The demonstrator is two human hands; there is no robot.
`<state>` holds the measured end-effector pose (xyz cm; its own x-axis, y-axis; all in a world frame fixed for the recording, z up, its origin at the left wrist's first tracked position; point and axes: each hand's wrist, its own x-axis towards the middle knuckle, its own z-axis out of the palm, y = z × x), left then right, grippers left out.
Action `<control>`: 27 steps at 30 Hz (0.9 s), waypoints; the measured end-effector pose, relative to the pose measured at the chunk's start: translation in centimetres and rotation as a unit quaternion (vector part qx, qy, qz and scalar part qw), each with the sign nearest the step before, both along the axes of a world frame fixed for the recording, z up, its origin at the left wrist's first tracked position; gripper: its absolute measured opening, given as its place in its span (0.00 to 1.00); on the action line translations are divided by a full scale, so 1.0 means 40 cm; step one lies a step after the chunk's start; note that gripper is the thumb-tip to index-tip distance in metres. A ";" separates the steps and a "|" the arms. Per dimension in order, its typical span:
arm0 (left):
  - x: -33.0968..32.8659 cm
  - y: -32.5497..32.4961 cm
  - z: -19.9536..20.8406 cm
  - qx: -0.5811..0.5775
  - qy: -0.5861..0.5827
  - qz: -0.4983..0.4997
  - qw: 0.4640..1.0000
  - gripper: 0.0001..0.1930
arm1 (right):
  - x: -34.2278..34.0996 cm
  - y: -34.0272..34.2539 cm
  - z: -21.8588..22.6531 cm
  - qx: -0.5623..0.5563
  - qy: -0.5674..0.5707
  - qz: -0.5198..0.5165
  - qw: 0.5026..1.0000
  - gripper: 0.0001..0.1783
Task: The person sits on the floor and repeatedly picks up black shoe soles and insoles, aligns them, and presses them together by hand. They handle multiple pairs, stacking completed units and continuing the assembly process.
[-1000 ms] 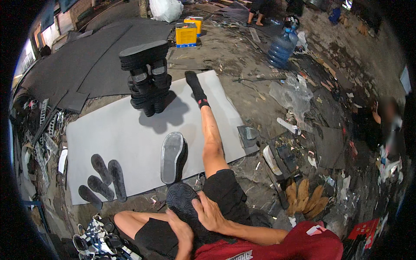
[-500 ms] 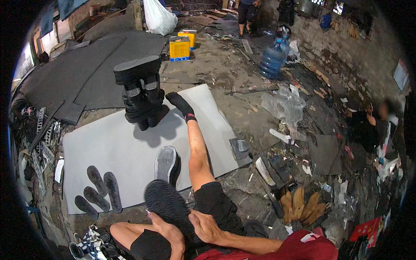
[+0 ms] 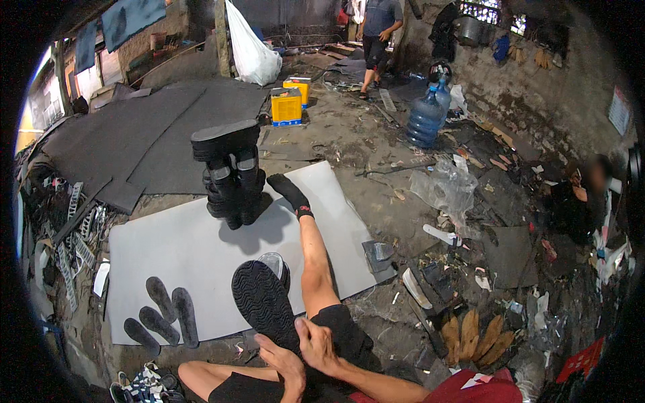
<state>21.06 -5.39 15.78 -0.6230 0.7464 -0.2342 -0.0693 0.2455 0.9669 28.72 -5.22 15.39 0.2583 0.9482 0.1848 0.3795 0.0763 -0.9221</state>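
Note:
Between my hands is a black shoe sole [image 3: 263, 295], its wavy tread facing up. My right hand [image 3: 318, 345] grips its near right edge, thumb along the side. My left hand [image 3: 283, 367] holds the near end from the left, with most of its fingers hidden. Just beyond, partly covered by the sole, a grey-topped shoe [image 3: 273, 260] with a pale rim rests on the light grey sheet [image 3: 201, 262]. Several dark insoles [image 3: 160, 325] lie at the sheet's left end. A stack of black footwear [image 3: 232, 174] stands near its far edge, by my socked foot [image 3: 290, 193].
Tan sole-shaped pieces [image 3: 474, 336] and scraps lie to the right. A small dark block [image 3: 379, 256] sits on the sheet's right corner. Straps [image 3: 148, 386] are heaped at lower left. Farther off are yellow boxes [image 3: 287, 106], blue water bottles [image 3: 426, 117] and a standing person [image 3: 378, 40].
The view has tilted upward, so the scene sits lower. The sole has moved forward over the grey-topped shoe, its tread now plainer. The person at the back shows more fully.

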 end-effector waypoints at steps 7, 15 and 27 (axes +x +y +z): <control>0.045 -0.024 -0.057 -0.043 0.006 0.007 0.999 0.40 | -0.018 0.043 -0.051 -0.010 0.039 -0.046 0.998 0.37; -0.047 0.017 -0.136 -0.004 -0.073 -0.015 0.997 0.36 | -0.006 0.030 -0.034 -0.061 -0.035 0.069 0.995 0.25; -0.217 -0.017 -0.197 -0.008 -0.147 -0.118 0.982 0.24 | 0.029 0.646 0.308 0.206 -0.028 0.156 0.966 0.27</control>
